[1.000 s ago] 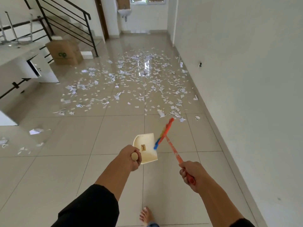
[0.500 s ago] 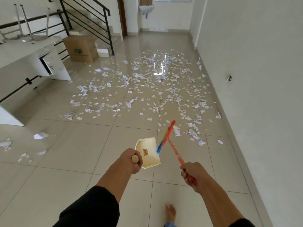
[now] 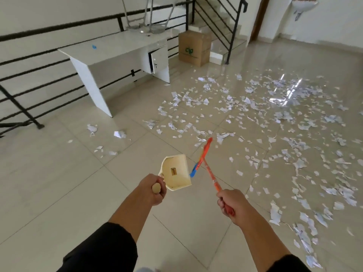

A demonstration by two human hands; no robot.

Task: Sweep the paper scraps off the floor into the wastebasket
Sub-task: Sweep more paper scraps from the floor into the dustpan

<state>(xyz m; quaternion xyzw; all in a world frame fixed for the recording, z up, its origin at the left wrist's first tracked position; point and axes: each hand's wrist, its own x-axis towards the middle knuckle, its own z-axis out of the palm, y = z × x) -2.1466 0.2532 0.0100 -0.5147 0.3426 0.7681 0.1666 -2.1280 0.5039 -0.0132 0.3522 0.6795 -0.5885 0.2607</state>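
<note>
**Dustpan and broom held over a littered floor**

Head view: the left hand (image 3: 154, 190) grips the cream dustpan (image 3: 176, 172) by its handle; the right hand (image 3: 232, 204) clasps the orange broom (image 3: 209, 169) (head off the tiles). Paper scraps (image 3: 255, 118) lie scattered ahead and rightward.

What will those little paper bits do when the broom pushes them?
The paper scraps look thin, torn and curled, so they are probably very light and may flutter or skip rather than slide neatly. The tiled floor is glossy, so flat pieces might cling and slip under the broom. They would likely crumple, not break.
</note>
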